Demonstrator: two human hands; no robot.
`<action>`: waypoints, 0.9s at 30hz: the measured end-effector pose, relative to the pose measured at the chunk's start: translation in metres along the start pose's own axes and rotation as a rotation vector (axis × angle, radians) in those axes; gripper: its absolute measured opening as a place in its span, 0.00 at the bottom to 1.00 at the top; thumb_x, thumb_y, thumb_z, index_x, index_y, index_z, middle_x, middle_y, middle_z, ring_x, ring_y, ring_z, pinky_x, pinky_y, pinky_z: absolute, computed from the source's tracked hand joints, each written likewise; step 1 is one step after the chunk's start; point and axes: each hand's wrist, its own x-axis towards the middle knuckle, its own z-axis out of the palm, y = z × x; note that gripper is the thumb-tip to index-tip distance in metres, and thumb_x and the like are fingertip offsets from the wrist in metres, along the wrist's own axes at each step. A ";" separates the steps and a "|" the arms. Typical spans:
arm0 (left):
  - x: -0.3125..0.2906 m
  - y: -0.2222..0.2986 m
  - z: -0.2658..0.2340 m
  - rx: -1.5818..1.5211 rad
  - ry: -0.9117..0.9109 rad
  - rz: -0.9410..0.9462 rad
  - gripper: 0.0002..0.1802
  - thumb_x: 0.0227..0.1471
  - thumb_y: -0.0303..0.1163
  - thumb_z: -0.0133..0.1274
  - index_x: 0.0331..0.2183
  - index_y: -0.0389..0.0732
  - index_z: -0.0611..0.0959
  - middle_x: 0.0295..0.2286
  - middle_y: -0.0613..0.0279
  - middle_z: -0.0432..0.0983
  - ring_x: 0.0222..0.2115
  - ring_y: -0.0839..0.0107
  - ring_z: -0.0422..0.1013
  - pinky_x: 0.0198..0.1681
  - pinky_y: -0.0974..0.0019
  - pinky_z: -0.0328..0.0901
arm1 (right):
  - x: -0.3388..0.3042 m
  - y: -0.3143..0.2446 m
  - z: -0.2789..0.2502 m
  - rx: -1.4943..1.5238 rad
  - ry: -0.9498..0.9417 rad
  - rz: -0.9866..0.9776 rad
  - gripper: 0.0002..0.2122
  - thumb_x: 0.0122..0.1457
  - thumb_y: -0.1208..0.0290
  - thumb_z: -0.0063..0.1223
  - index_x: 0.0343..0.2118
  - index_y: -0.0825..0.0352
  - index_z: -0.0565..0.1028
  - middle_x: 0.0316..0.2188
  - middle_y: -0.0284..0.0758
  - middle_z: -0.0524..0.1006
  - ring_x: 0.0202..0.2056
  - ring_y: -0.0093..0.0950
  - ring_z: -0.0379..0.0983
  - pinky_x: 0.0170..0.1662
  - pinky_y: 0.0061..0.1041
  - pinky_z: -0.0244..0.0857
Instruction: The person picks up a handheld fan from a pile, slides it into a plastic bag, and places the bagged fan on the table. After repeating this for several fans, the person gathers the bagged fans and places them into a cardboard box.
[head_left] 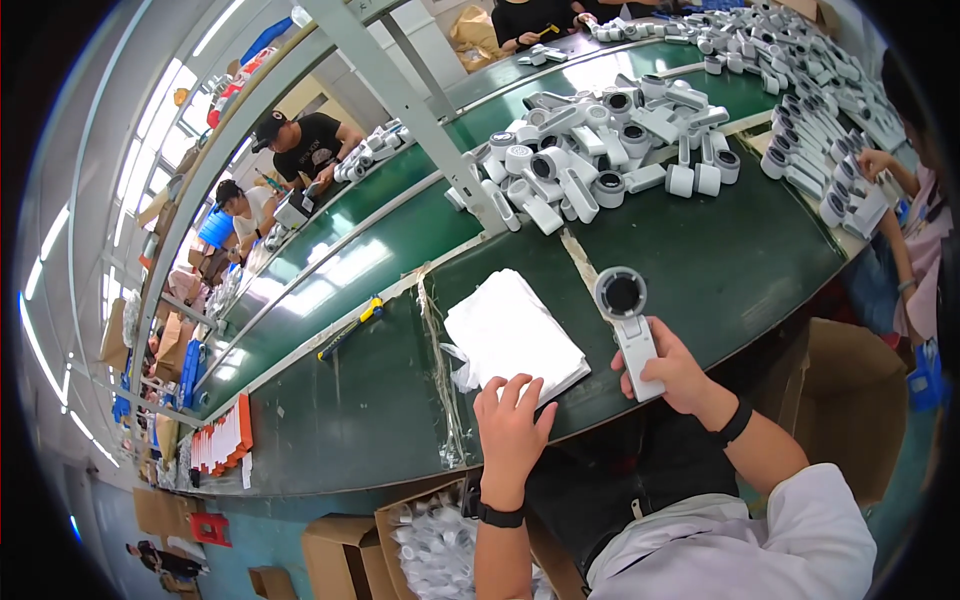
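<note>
My right hand grips the white handle of a handheld device with a round head; the head has a grey rim and a dark centre. It is held up over the near edge of the green bench, head pointing away from me. My left hand has its fingers spread at the near edge of a stack of thin white sheets or bags, its fingertips at the lowest sheets. Whether the stack is paper or plastic I cannot tell. A large heap of similar white devices lies beyond, on the bench.
A yellow-and-black tool lies left of the stack. Orange-and-white cards sit at the bench's left end. Below stands a carton of bagged parts; another carton is at right. A metal post rises from the bench. Co-workers sit around.
</note>
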 end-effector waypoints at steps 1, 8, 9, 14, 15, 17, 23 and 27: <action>0.000 -0.002 0.004 0.033 -0.016 0.003 0.18 0.38 0.31 0.66 0.36 0.42 0.82 0.36 0.63 0.76 0.42 0.56 0.67 0.47 0.54 0.60 | -0.002 0.004 -0.004 -0.021 0.006 0.009 0.29 0.38 0.80 0.46 0.50 0.65 0.61 0.34 0.44 0.74 0.25 0.33 0.74 0.28 0.29 0.70; 0.000 -0.010 0.014 0.129 -0.055 0.038 0.12 0.41 0.33 0.65 0.32 0.45 0.83 0.34 0.67 0.75 0.41 0.59 0.68 0.45 0.56 0.59 | 0.004 0.017 -0.014 -0.093 0.060 -0.028 0.27 0.38 0.82 0.44 0.49 0.67 0.61 0.30 0.42 0.74 0.21 0.30 0.72 0.25 0.28 0.67; 0.000 -0.010 0.014 0.129 -0.058 0.038 0.12 0.41 0.33 0.65 0.32 0.45 0.83 0.34 0.67 0.75 0.41 0.59 0.68 0.45 0.56 0.59 | 0.005 0.018 -0.015 -0.092 0.077 -0.044 0.27 0.38 0.82 0.44 0.48 0.68 0.61 0.30 0.42 0.74 0.21 0.30 0.72 0.25 0.28 0.67; 0.002 -0.009 0.011 0.105 -0.078 0.023 0.10 0.43 0.33 0.64 0.32 0.44 0.83 0.33 0.66 0.76 0.40 0.60 0.68 0.44 0.57 0.58 | 0.008 0.020 -0.016 -0.068 0.130 -0.060 0.27 0.39 0.82 0.44 0.48 0.68 0.61 0.30 0.42 0.74 0.21 0.30 0.72 0.24 0.27 0.67; 0.002 -0.010 0.012 0.106 -0.079 0.022 0.10 0.43 0.33 0.64 0.32 0.44 0.83 0.33 0.66 0.76 0.40 0.60 0.68 0.44 0.57 0.58 | 0.008 0.020 -0.015 -0.063 0.143 -0.062 0.27 0.39 0.82 0.44 0.49 0.69 0.61 0.30 0.42 0.74 0.21 0.30 0.72 0.24 0.28 0.68; 0.001 -0.014 0.014 0.086 -0.063 0.030 0.09 0.43 0.31 0.63 0.32 0.44 0.83 0.32 0.66 0.76 0.39 0.60 0.69 0.44 0.56 0.58 | 0.008 0.022 -0.017 -0.064 0.141 -0.058 0.27 0.39 0.82 0.44 0.49 0.69 0.61 0.30 0.42 0.74 0.21 0.30 0.72 0.24 0.28 0.68; 0.004 -0.016 0.017 0.046 -0.003 0.002 0.06 0.42 0.28 0.62 0.28 0.43 0.83 0.30 0.65 0.78 0.37 0.60 0.70 0.41 0.56 0.60 | 0.007 0.025 -0.020 -0.063 0.137 -0.067 0.27 0.39 0.82 0.44 0.49 0.69 0.61 0.30 0.42 0.74 0.21 0.30 0.73 0.24 0.28 0.69; 0.009 -0.017 0.017 -0.065 0.026 -0.046 0.05 0.41 0.26 0.63 0.25 0.42 0.82 0.27 0.63 0.78 0.34 0.58 0.71 0.38 0.57 0.63 | 0.007 0.026 -0.020 -0.087 0.130 -0.061 0.27 0.39 0.82 0.44 0.49 0.69 0.61 0.31 0.42 0.75 0.21 0.30 0.73 0.25 0.28 0.69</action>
